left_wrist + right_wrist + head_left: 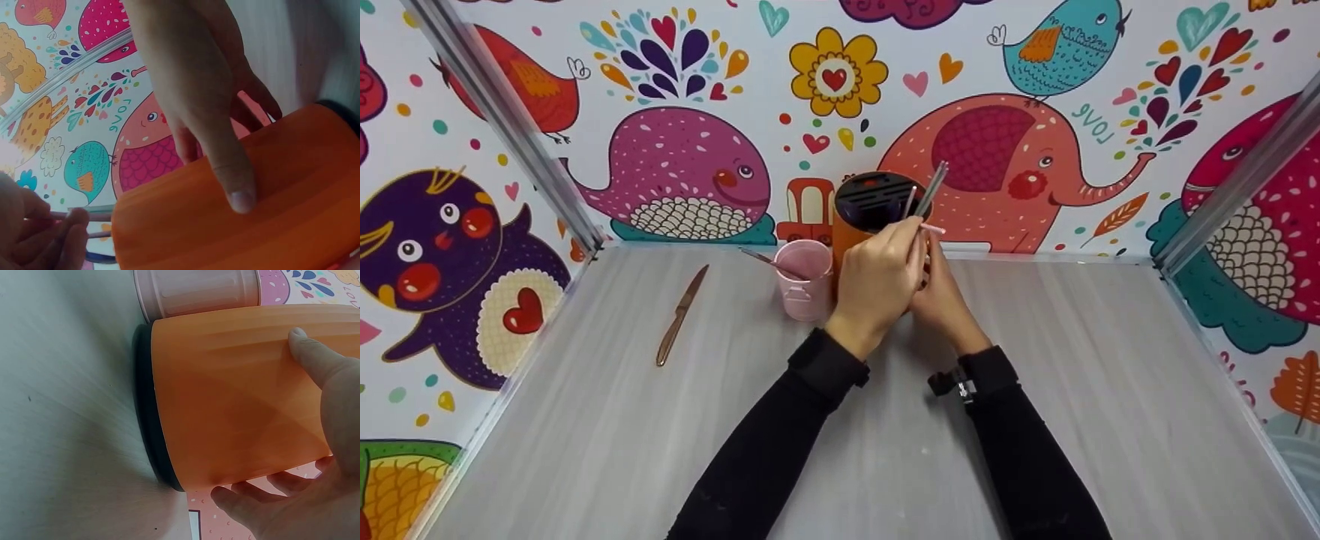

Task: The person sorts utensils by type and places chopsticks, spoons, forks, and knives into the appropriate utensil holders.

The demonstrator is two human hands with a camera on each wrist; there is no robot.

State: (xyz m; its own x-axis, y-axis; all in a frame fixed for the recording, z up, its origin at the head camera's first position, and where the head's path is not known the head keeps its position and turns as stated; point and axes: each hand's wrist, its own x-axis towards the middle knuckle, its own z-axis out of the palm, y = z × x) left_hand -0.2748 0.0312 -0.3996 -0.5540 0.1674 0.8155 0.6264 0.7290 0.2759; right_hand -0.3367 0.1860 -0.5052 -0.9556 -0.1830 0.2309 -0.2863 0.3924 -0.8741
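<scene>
An orange canister with a black slotted top stands at the back of the table. My left hand is over its near rim, pinching several thin rod-like utensils, grey and pink. Their kind I cannot tell. In the left wrist view the pinching fingertips are close beside the canister's rim. My right hand grips the canister's side; in the right wrist view its thumb lies along the orange wall, with the fingers round the other side. A pink cup stands just left of the canister, a thin utensil leaning in it.
A copper-coloured knife lies on the grey table left of the cup. Patterned panels rise behind the table and along both sides, with metal posts at the corners.
</scene>
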